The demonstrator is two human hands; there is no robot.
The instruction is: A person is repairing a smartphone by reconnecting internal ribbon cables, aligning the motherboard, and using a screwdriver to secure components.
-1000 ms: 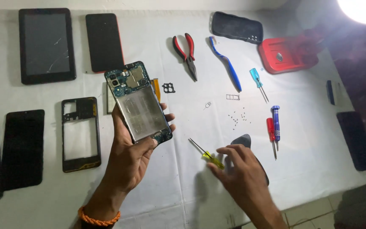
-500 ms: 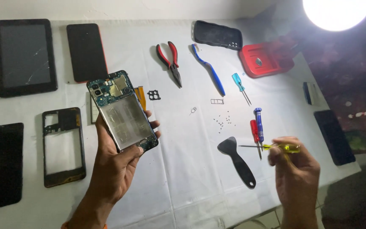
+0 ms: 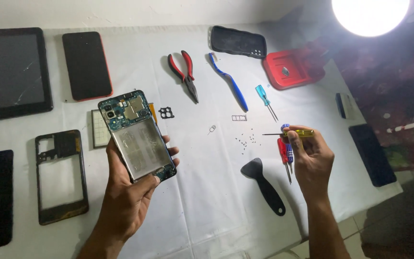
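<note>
My left hand (image 3: 129, 199) holds an opened phone (image 3: 137, 135) with its back off, circuit board at the top and a bare metal plate below. It is raised above the white table cloth (image 3: 202, 192). My right hand (image 3: 312, 158) pinches a small yellow-handled screwdriver (image 3: 291, 133) by its handle, tip pointing left, above a red screwdriver (image 3: 283, 154) and a blue one lying side by side. Several tiny screws (image 3: 246, 140) lie just left of the tip.
A black pry tool (image 3: 264, 184), red pliers (image 3: 184, 74), a blue toothbrush (image 3: 228, 81), a light-blue screwdriver (image 3: 265, 100), a red case (image 3: 293, 69), a black case (image 3: 238, 42), a phone frame (image 3: 61, 175), a tablet (image 3: 13, 72), a red-edged phone (image 3: 87, 64) and a bright lamp (image 3: 370, 17).
My right hand picked the yellow screwdriver up from beside the pry tool and moved right and up over the red and blue screwdrivers. The phone in my left hand stayed put.
</note>
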